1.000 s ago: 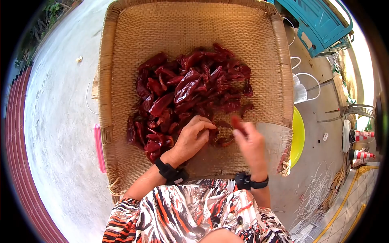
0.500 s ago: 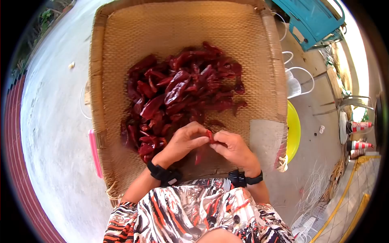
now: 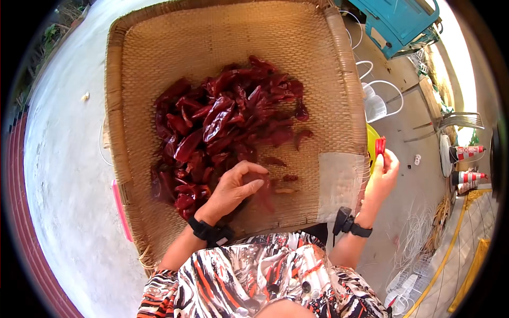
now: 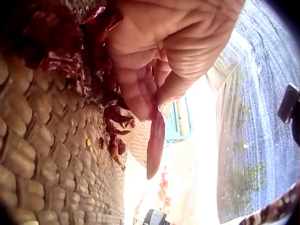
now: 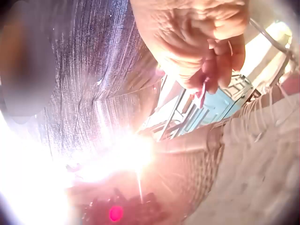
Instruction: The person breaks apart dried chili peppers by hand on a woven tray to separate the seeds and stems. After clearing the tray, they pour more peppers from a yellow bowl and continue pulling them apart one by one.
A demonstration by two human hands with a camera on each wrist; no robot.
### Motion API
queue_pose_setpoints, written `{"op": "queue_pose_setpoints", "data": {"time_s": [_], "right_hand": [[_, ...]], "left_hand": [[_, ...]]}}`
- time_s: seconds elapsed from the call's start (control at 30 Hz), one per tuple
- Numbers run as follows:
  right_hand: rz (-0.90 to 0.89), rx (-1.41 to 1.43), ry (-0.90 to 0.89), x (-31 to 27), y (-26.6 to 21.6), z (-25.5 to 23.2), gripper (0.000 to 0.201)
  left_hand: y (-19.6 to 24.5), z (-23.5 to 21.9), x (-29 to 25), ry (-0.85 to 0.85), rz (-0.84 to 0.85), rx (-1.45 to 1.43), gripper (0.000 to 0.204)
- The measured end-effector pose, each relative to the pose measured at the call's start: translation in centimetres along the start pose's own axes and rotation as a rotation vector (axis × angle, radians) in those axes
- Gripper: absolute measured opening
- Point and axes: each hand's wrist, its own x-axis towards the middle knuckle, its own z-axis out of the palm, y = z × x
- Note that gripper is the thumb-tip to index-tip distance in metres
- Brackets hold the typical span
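A heap of glossy dried red chili peppers (image 3: 212, 122) lies in a shallow woven basket (image 3: 222, 32). My left hand (image 3: 233, 190) is over the basket's near side, by the lower edge of the heap. Between its thumb and fingers it pinches one long chili pepper (image 4: 156, 145), which hangs down from the fingertips in the left wrist view. My right hand (image 3: 380, 180) is out past the basket's right rim, beside a yellow basin (image 3: 371, 143). Its thumb and fingers pinch a short red chili piece (image 3: 380, 146), pointing up in the head view.
Some loose pepper bits (image 3: 286, 191) lie on the weave near the left hand. A pale patch (image 3: 339, 185) covers the basket's near right corner. White buckets (image 3: 375, 106) stand right of the basket, with a teal chair-like frame (image 3: 395, 24) behind. A pink container (image 3: 121, 209) shows at left.
Both hands came together at a red pepper, then parted. My right hand has moved right, beyond the basket rim, with a red piece; my left stays over the basket holding a pepper.
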Motion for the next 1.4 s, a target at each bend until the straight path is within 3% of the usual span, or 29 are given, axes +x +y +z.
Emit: {"op": "queue_pose_setpoints", "data": {"time_s": [0.03, 0.07, 0.13, 0.27, 0.33, 0.43, 0.57, 0.73, 0.77, 0.83, 0.9, 0.97, 1.07, 1.13, 1.2, 1.23, 1.33, 1.37, 1.4], "right_hand": [[-0.087, -0.261, 0.069, 0.5, 1.0, -0.2, 0.03], [-0.075, -0.303, 0.119, 0.3, 1.8, -0.2, 0.028], [0.004, -0.012, 0.013, -1.1, -0.5, -0.3, 0.029], [0.091, 0.386, -0.722, -4.8, -5.6, 1.8, 0.029], [-0.027, 0.364, -1.001, -6.2, -9.5, 2.2, 0.025], [-0.108, 0.298, -1.244, -8.0, -10.9, 3.7, 0.025], [-0.122, 0.548, -1.232, -8.8, -10.5, 5.0, 0.024], [-0.209, 0.514, -1.184, -8.7, -9.7, 5.0, 0.017], [-0.223, 0.512, -1.169, -8.6, -9.7, 5.1, 0.017], [-0.069, 0.514, -1.092, -8.0, -10.4, 4.4, 0.015], [0.165, 0.571, -0.993, -7.5, -9.0, 4.2, 0.011], [0.394, 0.823, -0.724, -6.5, -7.8, 3.7, 0.013], [0.48, 1.286, -0.511, -2.9, -2.9, 2.8, 0.026], [0.588, 1.734, -0.405, -1.1, -0.2, 1.8, 0.033], [0.862, 1.8, -0.198, -0.5, 0.1, 0.5, 0.039], [0.938, 1.849, -0.192, -0.5, -0.1, 0.3, 0.043], [0.891, 1.823, -0.428, -2.0, 0.7, 1.2, 0.043], [0.803, 1.747, -0.549, -2.6, 0.8, 1.8, 0.038], [0.761, 1.499, -0.594, -3.9, -1.5, 2.7, 0.036]], "left_hand": [[0.6, 0.2, -0.1, 0.008, -0.09, -0.127, 0.02], [0.4, 0.1, -0.1, 0.03, -0.073, -0.13, 0.019], [-0.1, 0.1, 0.0, 0.066, -0.043, -0.135, 0.017], [0.0, 0.1, 0.0, 0.065, -0.062, -0.247, 0.015], [-0.1, 0.2, 0.0, 0.08, -0.064, -0.27, 0.015], [-0.3, 0.1, 0.0, 0.12, -0.036, -0.302, 0.014], [0.6, -0.5, -0.2, 0.014, -0.074, -0.437, 0.014], [0.8, -0.7, -0.3, -0.141, -0.122, -0.588, 0.016], [0.9, -0.6, -0.3, -0.058, -0.101, -0.576, 0.016], [1.4, -0.1, -0.5, 0.108, -0.062, -0.547, 0.017], [1.1, -0.2, -0.7, 0.272, 0.145, -0.288, 0.022], [0.6, -0.8, -0.6, 0.424, 0.381, 0.063, 0.025], [1.0, -0.9, -0.4, 0.721, 0.444, 0.575, 0.033], [1.3, -1.1, -0.2, 0.709, 0.414, 0.635, 0.039], [1.1, -1.3, 0.0, 0.69, 0.398, 0.661, 0.043], [0.5, -1.4, 0.3, 0.677, 0.397, 0.658, 0.045], [0.1, -1.2, 0.4, 0.722, 0.428, 0.633, 0.048], [-0.4, -1.3, 0.4, 0.75, 0.476, 0.605, 0.048], [-0.6, -1.4, 0.3, 0.773, 0.524, 0.581, 0.049]]}}
